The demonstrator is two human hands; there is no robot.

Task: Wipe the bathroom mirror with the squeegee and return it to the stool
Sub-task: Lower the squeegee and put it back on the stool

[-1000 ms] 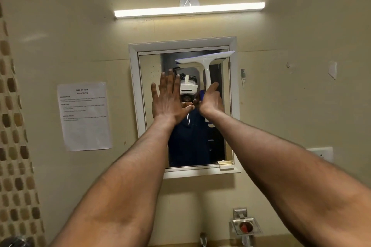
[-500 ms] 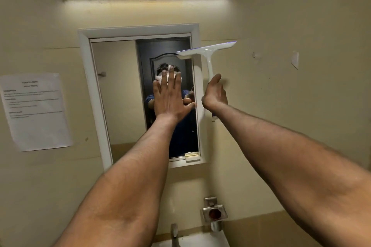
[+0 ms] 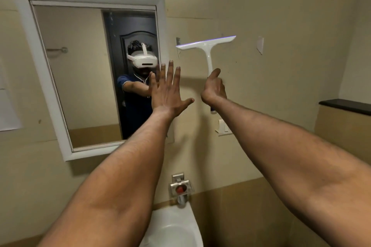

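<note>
The white-framed mirror (image 3: 80, 78) hangs on the beige wall at the left. My right hand (image 3: 214, 88) grips the handle of the white squeegee (image 3: 207, 46), held upright with its blade on top. The squeegee is in front of bare wall, to the right of the mirror and clear of the glass. My left hand (image 3: 167, 90) is raised with fingers spread, holding nothing, over the mirror's right edge. No stool is in view.
A white basin (image 3: 172, 228) with a metal tap (image 3: 181, 188) sits below, between my forearms. A wall switch plate (image 3: 222, 127) is under my right wrist. A dark-topped ledge (image 3: 345, 106) juts out at the right. A paper notice (image 3: 8, 110) hangs at the far left.
The squeegee has left the mirror glass and moved right, over the bare wall. The view has swung right and down, so the mirror now lies left and the basin shows.
</note>
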